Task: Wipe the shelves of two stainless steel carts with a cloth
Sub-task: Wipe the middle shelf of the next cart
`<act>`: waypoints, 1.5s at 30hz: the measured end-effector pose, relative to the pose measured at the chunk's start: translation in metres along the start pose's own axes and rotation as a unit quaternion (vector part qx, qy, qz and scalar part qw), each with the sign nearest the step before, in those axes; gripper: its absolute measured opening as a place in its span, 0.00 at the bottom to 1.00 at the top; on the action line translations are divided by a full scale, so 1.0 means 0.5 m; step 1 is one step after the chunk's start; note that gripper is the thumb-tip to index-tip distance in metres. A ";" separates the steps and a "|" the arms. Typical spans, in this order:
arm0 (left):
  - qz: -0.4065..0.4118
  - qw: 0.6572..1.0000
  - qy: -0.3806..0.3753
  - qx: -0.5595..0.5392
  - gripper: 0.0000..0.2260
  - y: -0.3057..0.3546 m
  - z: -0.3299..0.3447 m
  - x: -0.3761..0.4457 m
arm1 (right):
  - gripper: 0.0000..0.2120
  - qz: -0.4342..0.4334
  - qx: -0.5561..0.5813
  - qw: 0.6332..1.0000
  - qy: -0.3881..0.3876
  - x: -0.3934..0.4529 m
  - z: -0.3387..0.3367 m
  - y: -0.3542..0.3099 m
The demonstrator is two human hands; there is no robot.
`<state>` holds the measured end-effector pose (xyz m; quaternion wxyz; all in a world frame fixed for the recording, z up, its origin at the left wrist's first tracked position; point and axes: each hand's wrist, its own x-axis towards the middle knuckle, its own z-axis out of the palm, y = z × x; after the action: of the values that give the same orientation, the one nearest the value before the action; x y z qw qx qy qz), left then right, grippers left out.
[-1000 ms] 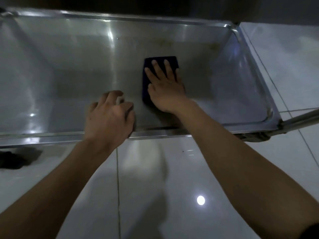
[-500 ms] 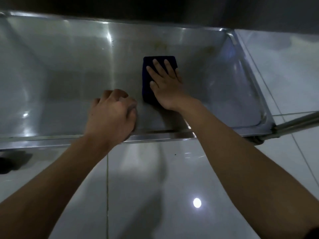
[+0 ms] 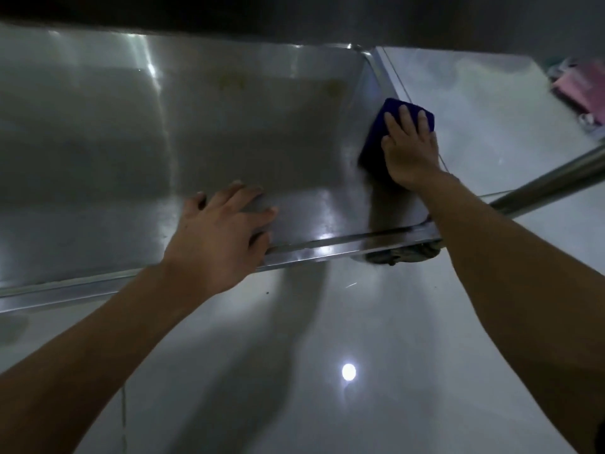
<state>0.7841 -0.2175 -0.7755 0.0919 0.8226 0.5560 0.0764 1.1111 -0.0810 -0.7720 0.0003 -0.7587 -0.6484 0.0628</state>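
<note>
From the head view, the right hand lies flat with straight fingers pressing a dark blue cloth against the right end of the stainless steel cart shelf. The left hand, fingers spread and relaxed, rests on the shelf's near rim. The cloth is folded into a pad; the shelf shows faint yellowish stains at its far side.

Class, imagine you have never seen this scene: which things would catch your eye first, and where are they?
First, the dark blue cloth, pressed by the flat right hand against the right end of the steel shelf. Next, the left hand resting spread on the shelf's near rim. Below, a bright light reflection glares on the glossy floor.
</note>
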 end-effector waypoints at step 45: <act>-0.129 0.989 0.045 0.049 0.13 -0.226 -0.096 -0.119 | 0.29 -0.160 0.067 0.984 -0.024 -0.075 0.078 -0.446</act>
<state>0.6495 -0.2286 -0.7568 0.0352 0.7432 0.6640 0.0737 0.8822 -0.0853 -0.7891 0.0458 -0.6414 -0.7558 0.1236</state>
